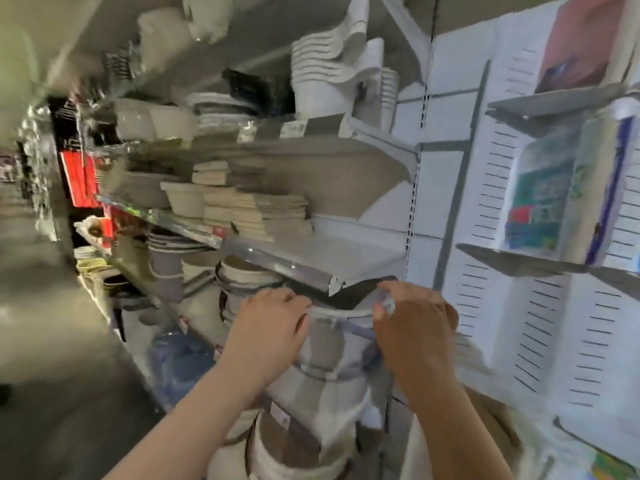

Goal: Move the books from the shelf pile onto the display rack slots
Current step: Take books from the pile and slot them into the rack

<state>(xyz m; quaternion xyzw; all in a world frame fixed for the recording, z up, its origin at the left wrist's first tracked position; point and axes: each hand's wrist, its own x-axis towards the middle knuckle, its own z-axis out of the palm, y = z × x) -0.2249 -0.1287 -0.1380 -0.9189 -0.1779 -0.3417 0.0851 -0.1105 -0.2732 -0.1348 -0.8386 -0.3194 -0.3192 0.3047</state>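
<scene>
The frame is motion-blurred. A pile of pale books lies on the middle shelf, left of centre. On the white slotted display rack at the right, a colourful book stands in a slot and a red book stands higher up. Below the shelf edge, my left hand curls its fingers over the rim of a white container. My right hand pinches the same rim on the right side, next to a dark flat thing under the shelf. Neither hand holds a book.
Stacked white bowls and tubs fill the upper shelf. More bowls and baskets crowd the lower shelves. A grey rack ledge juts out at the right. The aisle floor opens to the left.
</scene>
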